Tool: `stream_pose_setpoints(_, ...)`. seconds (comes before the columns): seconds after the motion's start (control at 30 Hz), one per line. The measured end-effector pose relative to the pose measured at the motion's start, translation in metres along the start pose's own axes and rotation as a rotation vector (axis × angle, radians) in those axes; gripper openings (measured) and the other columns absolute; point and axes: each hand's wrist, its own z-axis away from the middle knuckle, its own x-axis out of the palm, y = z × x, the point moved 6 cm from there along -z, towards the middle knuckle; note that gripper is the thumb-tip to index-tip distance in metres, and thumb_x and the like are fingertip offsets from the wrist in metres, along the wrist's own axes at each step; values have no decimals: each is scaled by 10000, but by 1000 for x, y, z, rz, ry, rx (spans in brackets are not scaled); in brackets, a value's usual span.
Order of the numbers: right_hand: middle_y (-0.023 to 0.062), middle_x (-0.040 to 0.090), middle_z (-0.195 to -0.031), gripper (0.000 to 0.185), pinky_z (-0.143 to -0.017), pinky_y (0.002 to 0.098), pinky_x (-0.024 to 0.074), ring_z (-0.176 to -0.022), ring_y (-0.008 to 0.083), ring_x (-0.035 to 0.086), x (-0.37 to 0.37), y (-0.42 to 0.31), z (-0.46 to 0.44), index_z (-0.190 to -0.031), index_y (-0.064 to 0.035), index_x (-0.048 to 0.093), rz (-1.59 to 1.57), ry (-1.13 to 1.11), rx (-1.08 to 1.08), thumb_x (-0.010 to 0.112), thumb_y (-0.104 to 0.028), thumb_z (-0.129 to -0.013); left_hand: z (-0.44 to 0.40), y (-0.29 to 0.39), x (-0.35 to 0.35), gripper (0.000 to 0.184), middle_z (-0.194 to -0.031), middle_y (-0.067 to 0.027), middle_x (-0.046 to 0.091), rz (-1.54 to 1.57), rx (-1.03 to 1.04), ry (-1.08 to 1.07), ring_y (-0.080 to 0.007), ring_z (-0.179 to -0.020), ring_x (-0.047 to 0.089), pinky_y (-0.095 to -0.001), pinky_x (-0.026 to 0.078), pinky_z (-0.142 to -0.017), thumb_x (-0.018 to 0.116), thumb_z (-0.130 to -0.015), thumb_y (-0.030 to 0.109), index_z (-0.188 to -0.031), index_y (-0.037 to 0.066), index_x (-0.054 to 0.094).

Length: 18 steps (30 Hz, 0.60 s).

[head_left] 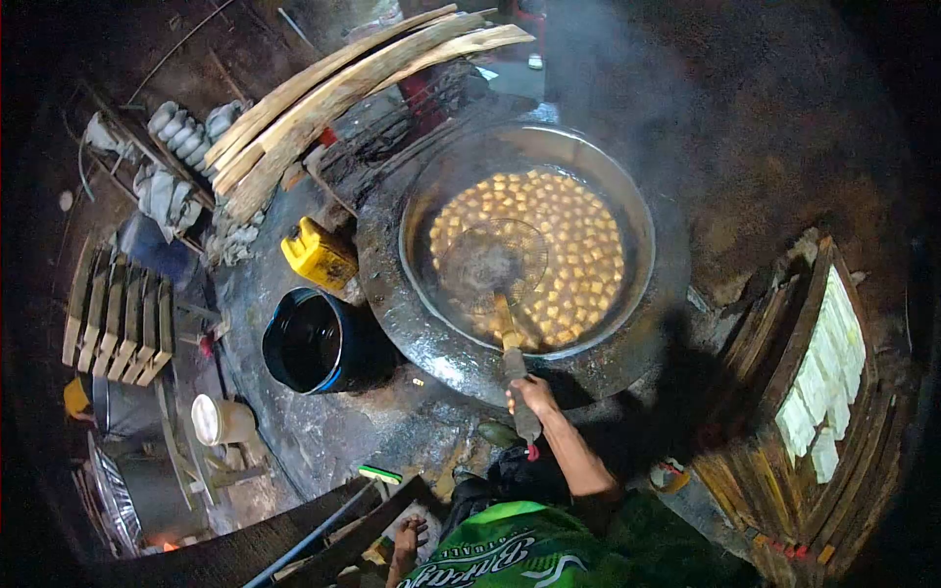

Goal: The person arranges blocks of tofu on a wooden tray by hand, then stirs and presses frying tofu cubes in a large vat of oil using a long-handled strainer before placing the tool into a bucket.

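Note:
My right hand (532,397) is wrapped round the long handle of a wire skimmer (508,338). The skimmer's round mesh reaches over the left part of a large wok (642,265), low at the liquid; whether it is under the surface is hard to tell. Many golden-brown cubes (569,245), like fried tofu, float in the wok's dark liquid. Steam rises from it. My left hand (407,542) hangs low beside my green shirt, near a dark wooden beam. Its fingers look loosely bent and apart, with nothing seen in them.
Around the wok runs a dark, wet stove rim (431,358). To its left stand a yellow jerrycan (319,255) and a dark bucket (338,338) of dark liquid. Long planks (363,78) lie at the back. Wooden trays with pale slabs (828,363) are at the right.

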Motion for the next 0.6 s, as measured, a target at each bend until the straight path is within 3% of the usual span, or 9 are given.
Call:
stream_pose_setpoints(0.1,90,579,-726,245,-419,328,467,-491,177,542,-25,23,12,-898,-1,546,-88,-48,-102,536,-242,-858,-6,10,0,242,-1004,-59,615,58,-11,69,-223,-960,586,-409,490,-669,538,-879,335,-1025,144,510)
stream_pose_setpoints(0.13,99,579,-755,348,-411,321,465,-491,177,540,-25,21,34,-959,-3,524,-154,35,17,486,-344,-897,-2,19,2,232,-975,-40,619,90,126,7,-204,-917,587,-369,486,-625,548,-873,335,-1010,149,523)
stream_pose_setpoints(0.23,103,577,-775,394,-407,332,462,-484,186,534,-33,32,51,-1011,-12,501,-234,149,-8,439,-389,-916,-8,24,4,221,-955,-32,617,85,55,90,-190,-883,586,-335,475,-594,546,-875,329,-988,140,530)
stream_pose_setpoints(0.37,96,568,-719,333,-431,356,466,-474,206,524,-43,49,12,-955,-44,498,-455,172,38,445,-370,-916,-6,22,7,233,-991,-35,599,86,23,81,-202,-900,586,-382,468,-636,543,-878,322,-999,125,517)
stream_pose_setpoints(0.43,94,560,-677,336,-446,357,469,-474,204,525,-50,44,-4,-885,-43,507,-412,225,40,475,-378,-897,-11,8,2,242,-993,-39,599,76,11,62,-207,-906,586,-384,472,-631,544,-878,316,-1019,124,505)
stream_pose_setpoints(0.5,74,504,-619,342,-449,365,459,-477,209,505,-52,38,-32,-822,-47,482,-417,120,40,480,-382,-891,-15,2,-2,252,-995,-44,599,72,3,56,-213,-912,586,-385,475,-627,545,-877,310,-1039,124,492)
stream_pose_setpoints(0.6,65,525,-635,237,-449,352,463,-472,191,515,-47,13,-21,-819,-64,466,-403,91,46,559,-282,-831,-3,-3,-6,234,-995,-33,597,64,18,57,-202,-928,585,-382,470,-649,511,-879,316,-1049,157,480)
